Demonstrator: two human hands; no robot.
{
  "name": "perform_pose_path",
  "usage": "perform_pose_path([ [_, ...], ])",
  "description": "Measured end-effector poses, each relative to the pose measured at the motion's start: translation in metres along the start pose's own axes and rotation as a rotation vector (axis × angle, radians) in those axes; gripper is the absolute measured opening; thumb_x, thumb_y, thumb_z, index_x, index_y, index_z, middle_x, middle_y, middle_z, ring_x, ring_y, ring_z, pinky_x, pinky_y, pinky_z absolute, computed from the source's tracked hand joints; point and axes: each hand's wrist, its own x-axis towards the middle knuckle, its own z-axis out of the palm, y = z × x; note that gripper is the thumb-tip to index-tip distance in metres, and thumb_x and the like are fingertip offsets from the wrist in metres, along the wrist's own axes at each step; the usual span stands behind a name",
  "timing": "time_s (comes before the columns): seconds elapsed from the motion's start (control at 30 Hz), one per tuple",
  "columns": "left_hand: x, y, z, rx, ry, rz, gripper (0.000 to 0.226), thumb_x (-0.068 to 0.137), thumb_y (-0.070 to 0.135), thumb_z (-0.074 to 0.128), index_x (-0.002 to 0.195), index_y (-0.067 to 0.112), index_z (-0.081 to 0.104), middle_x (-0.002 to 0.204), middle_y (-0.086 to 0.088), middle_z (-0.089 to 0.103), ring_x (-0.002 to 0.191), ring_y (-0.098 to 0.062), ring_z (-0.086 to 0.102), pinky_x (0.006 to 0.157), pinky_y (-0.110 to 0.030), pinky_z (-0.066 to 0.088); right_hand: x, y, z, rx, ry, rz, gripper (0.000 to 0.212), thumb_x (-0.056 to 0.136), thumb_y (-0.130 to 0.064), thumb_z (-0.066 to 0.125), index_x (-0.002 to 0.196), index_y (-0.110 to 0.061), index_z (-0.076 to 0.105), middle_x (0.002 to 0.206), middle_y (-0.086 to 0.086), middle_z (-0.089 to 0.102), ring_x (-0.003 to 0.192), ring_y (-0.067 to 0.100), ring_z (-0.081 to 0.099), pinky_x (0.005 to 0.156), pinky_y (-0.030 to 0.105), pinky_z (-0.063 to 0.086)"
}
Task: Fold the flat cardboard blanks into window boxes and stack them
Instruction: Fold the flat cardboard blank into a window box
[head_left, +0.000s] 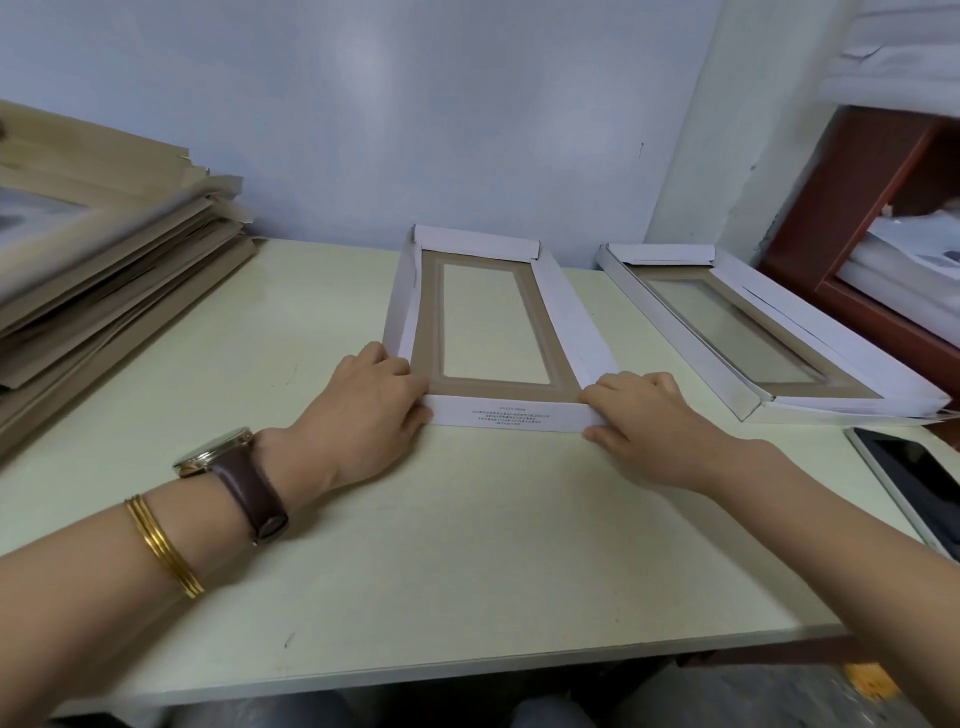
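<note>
Head camera is showing you leaning over a pale tabletop with a half-folded window box lying flat at its middle, its far end close to the blue wall. You are holding the box by its two near corners. Your left hand is wrapping the near left corner, its fingers curling over the raised white side wall while the thumb is pressing on the end of the near flap. Your right hand is gripping the near right corner, its fingers bending over the top and the thumb tucking under the flap's end. The near flap is lying folded inward with small printed text facing up, and the clear window is sitting inside a brown kraft frame. A stack of folded boxes is resting on the right of the tabletop, apart from the one you are holding. A pile of flat blanks is sitting at the left edge. A dark-screened phone is lying near your right forearm. You are wearing a brown-strapped watch and gold bangles on your left arm.
</note>
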Motion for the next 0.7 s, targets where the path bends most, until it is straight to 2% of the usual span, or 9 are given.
perform_pose_path([
  [0.13, 0.0, 0.002, 0.0, 0.005, -0.018, -0.014, 0.019, 0.099, 0.029, 0.04, 0.096, 0.017, 0.055, 0.079, 0.008, 0.037, 0.083, -0.018, 0.026, 0.072, -0.03, 0.018, 0.006, 0.001, -0.008, 0.079, -0.074, 0.008, 0.007, 0.097, -0.022, 0.047, 0.101, -0.02, 0.052, 0.096, -0.004, 0.049, 0.096, 0.015, 0.047, 0.08, 0.031, 0.02],
  [0.27, -0.001, 0.0, 0.0, -0.021, -0.023, -0.007, 0.02, 0.099, 0.029, 0.039, 0.097, 0.015, 0.054, 0.088, 0.003, 0.048, 0.084, -0.018, 0.029, 0.071, -0.029, 0.023, 0.009, 0.003, -0.015, 0.177, -0.123, 0.03, 0.007, 0.092, -0.026, 0.055, 0.094, -0.019, 0.054, 0.091, -0.004, 0.054, 0.088, 0.015, 0.048, 0.08, 0.033, 0.024],
  [0.4, -0.002, -0.002, 0.001, -0.076, -0.014, 0.016, 0.021, 0.099, 0.027, 0.041, 0.099, 0.013, 0.056, 0.092, -0.001, 0.053, 0.085, -0.018, 0.029, 0.072, -0.027, 0.031, 0.011, 0.004, -0.018, 0.105, -0.14, 0.039, 0.011, 0.092, -0.034, 0.054, 0.098, -0.025, 0.057, 0.089, -0.007, 0.053, 0.086, 0.012, 0.047, 0.081, 0.033, 0.024],
  [0.57, -0.004, -0.002, 0.001, -0.092, 0.004, 0.025, 0.019, 0.1, 0.027, 0.043, 0.098, 0.014, 0.056, 0.087, 0.002, 0.048, 0.085, -0.017, 0.027, 0.069, -0.024, 0.025, 0.012, 0.003, -0.018, 0.13, -0.124, 0.032, 0.012, 0.091, -0.025, 0.059, 0.097, -0.017, 0.065, 0.092, -0.002, 0.059, 0.09, 0.018, 0.052, 0.082, 0.034, 0.032],
  [0.7, -0.005, -0.003, 0.002, -0.096, 0.009, 0.027, 0.018, 0.1, 0.027, 0.043, 0.098, 0.014, 0.056, 0.086, 0.003, 0.046, 0.085, -0.016, 0.026, 0.069, -0.024, 0.024, 0.01, 0.003, -0.017, 0.145, -0.111, 0.052, 0.011, 0.09, -0.024, 0.06, 0.094, -0.014, 0.063, 0.091, 0.001, 0.059, 0.088, 0.02, 0.053, 0.079, 0.032, 0.03],
])
